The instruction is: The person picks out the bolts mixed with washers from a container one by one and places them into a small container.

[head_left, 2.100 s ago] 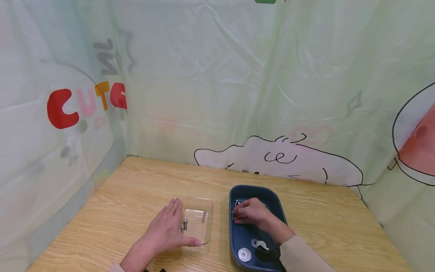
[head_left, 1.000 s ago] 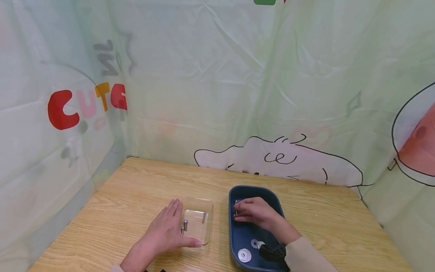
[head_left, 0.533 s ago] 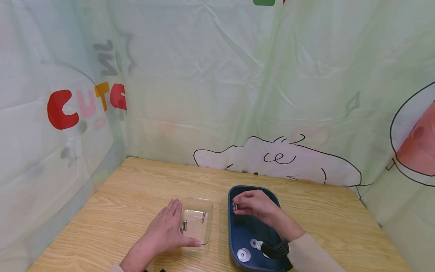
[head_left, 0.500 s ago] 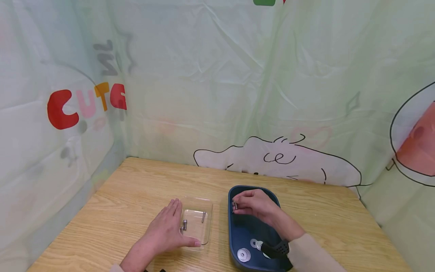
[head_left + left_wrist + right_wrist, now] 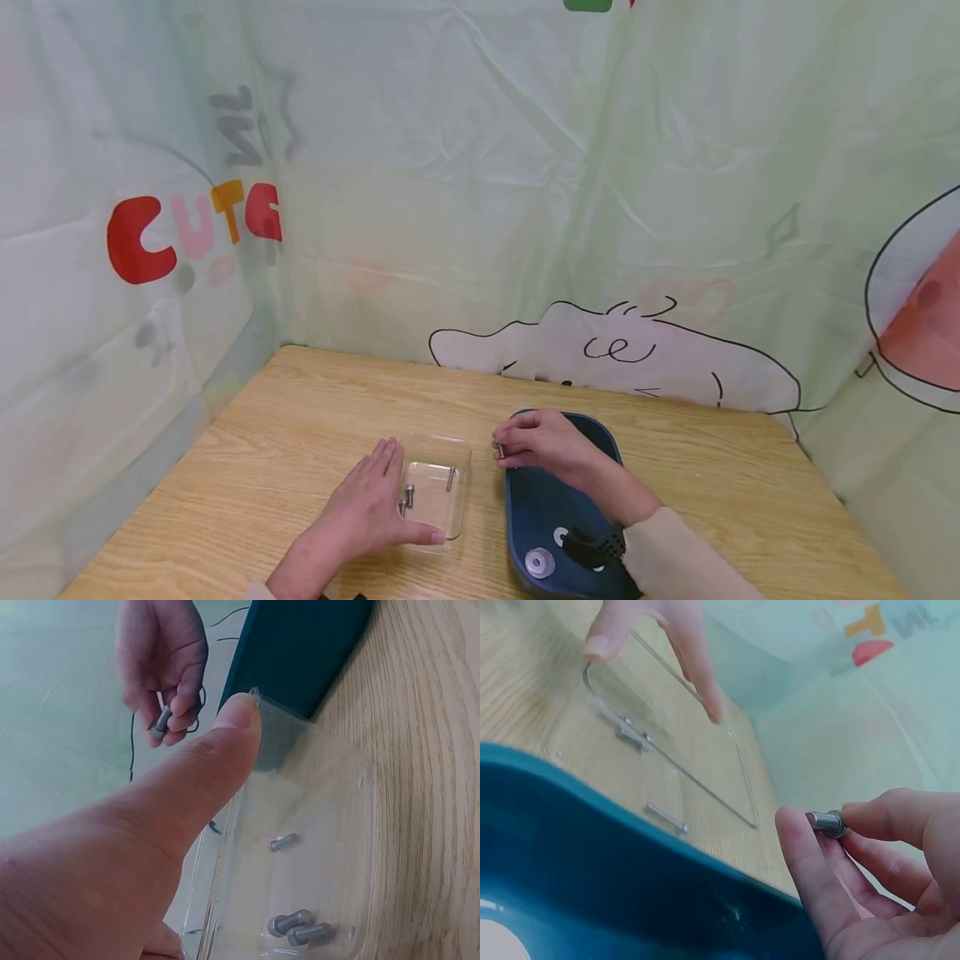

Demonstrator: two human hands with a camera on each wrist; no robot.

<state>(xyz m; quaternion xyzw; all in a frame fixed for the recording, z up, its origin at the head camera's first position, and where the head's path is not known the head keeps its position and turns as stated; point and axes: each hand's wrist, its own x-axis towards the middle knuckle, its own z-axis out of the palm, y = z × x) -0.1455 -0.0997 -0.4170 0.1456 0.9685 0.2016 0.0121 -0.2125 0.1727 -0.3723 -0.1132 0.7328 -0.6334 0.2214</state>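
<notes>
My right hand [image 5: 558, 450] pinches a small metal bolt [image 5: 826, 823] between thumb and fingertips, over the left rim of a dark blue bin [image 5: 551, 492]. The left hand [image 5: 367, 508] rests along the left side of a clear plastic box [image 5: 435, 512], fingers straight at its far side. Its thumb [image 5: 236, 712] lies at the box's near rim. Inside the box lie 3 bolts: one bolt [image 5: 451, 478] by the right side, and a pair of bolts [image 5: 300, 928] side by side near the left hand.
White washers [image 5: 539, 562] lie at the near end of the blue bin. A black perforated strap [image 5: 592, 547] is at the right wrist. The wooden table [image 5: 337, 408] ends at a printed curtain [image 5: 420, 208] behind and to the left.
The right hand has risen from inside the blue bin and moved left with the bolt, to above the bin's left rim. The left hand and the clear box stay put.
</notes>
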